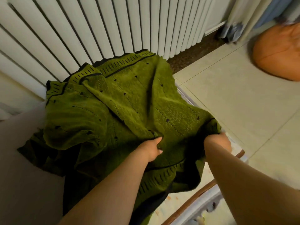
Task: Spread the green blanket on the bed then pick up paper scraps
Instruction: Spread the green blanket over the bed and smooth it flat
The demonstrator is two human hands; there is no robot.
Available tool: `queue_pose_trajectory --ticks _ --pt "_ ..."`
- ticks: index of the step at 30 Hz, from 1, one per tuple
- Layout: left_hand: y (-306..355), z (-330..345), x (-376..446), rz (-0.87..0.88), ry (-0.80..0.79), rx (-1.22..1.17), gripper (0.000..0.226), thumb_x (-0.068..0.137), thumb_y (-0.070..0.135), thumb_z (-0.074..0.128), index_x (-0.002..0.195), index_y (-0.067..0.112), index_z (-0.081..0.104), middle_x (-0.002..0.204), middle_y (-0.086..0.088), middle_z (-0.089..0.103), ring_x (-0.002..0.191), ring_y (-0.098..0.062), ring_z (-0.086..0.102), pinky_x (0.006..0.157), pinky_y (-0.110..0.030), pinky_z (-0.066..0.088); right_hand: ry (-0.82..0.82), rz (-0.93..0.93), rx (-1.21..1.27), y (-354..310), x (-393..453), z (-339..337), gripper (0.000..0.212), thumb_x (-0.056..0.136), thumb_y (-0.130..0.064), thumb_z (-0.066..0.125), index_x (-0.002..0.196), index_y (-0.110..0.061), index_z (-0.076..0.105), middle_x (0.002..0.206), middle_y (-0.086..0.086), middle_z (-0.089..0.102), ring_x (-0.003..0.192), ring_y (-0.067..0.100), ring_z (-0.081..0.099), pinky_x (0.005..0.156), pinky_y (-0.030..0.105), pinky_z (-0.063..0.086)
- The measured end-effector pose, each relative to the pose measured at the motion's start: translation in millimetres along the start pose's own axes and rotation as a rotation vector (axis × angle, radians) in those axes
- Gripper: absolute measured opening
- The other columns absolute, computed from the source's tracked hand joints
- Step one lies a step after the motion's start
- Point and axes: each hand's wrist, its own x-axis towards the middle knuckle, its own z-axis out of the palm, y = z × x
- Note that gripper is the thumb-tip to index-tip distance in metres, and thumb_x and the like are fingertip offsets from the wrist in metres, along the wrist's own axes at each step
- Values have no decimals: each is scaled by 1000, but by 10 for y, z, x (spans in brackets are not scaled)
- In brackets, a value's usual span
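Across the bed (24,159), from its far edge by the ribbed white headboard (97,30) down toward the near edge, the green blanket (113,103) lies bunched and rumpled, with deep folds running through its knitted middle and its dark-striped border showing along the far side and again at the near side. Part of it hangs past the bed's right edge, where a pale patterned sheet and a brown wooden rail (203,190) show beneath. The person's left hand (153,148) sits near the blanket's middle, fingers curled and pinching a fold of the green cloth, thumb lying along the top. The right hand (218,142) is at the bed's right edge, fist closed round a gathered bunch of the blanket's corner, the cloth pulled taut from it. Both bare forearms reach in from the near side. Beyond the right edge lies a pale tiled floor (235,95), and on it, well apart from the bed, an orange beanbag (279,52), blurred. Pale curtains (243,17) hang past the far right corner.
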Motion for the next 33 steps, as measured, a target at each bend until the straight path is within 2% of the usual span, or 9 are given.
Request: queue_pose_trajectory --ticks 4,9,11,15,17,21,26,29,33 --pt "170 56 100 -64 154 128 48 99 37 45 146 34 37 150 -8 32 135 -30 35 106 -44 41 -179 174 -66 101 308 214 64 94 -32 45 150 -10 25 156 16 21 144 34 20 119 46 20" --pt "520 58 327 17 507 251 38 96 34 52 134 26 51 136 -8 41 125 -25 38 99 -38 43 229 -121 -298 36 578 211 68 87 -37 62 142 -10 32 137 18 45 125 37 45 107 45 35" --pt "625 34 449 -10 552 191 50 95 35 54 142 24 41 141 -9 37 129 -28 36 103 -39 40 244 -332 -379 -28 685 207 68 85 -47 61 137 -10 36 134 16 48 123 37 46 106 47 36" --pt "820 -52 703 -247 637 -43 82 93 28 59 154 24 4 154 -15 15 134 -34 30 101 -42 42 39 -456 -411 -273 980 197 63 86 -49 61 136 -17 40 129 11 54 119 34 53 97 45 45" --pt "876 -155 903 -340 623 -101 81 94 19 57 155 23 3 153 -16 22 132 -35 35 98 -45 44 -97 -524 -419 -416 1132 206 54 84 -45 65 130 -22 48 123 7 59 112 30 59 91 42 51" --pt "904 -302 1127 -287 633 -94 45 94 4 42 138 16 43 127 -14 55 111 -32 56 92 -45 50 -277 -568 -525 -656 1264 199 41 88 -31 64 128 -24 54 118 6 65 110 28 61 91 39 51" --pt "1275 -198 1271 -82 616 -76 72 90 -11 41 149 30 32 142 -8 39 116 -25 55 98 -42 49 -1 -415 -414 -749 1409 -122 34 86 -10 55 119 -15 49 114 10 58 105 31 59 79 40 51" --pt "1557 -59 1381 -50 474 -32 76 92 -8 43 151 35 24 148 -8 35 123 -27 50 96 -42 50 141 -363 -406 -659 1528 -321 35 84 -9 57 117 -15 48 114 9 56 105 31 56 80 40 50" --pt "1728 39 1489 -182 208 81 72 98 19 50 153 38 9 157 -11 16 139 -32 28 102 -45 43 -48 -345 -487 -694 1729 -334 49 87 -31 65 129 -19 44 127 10 48 119 31 47 96 42 41"
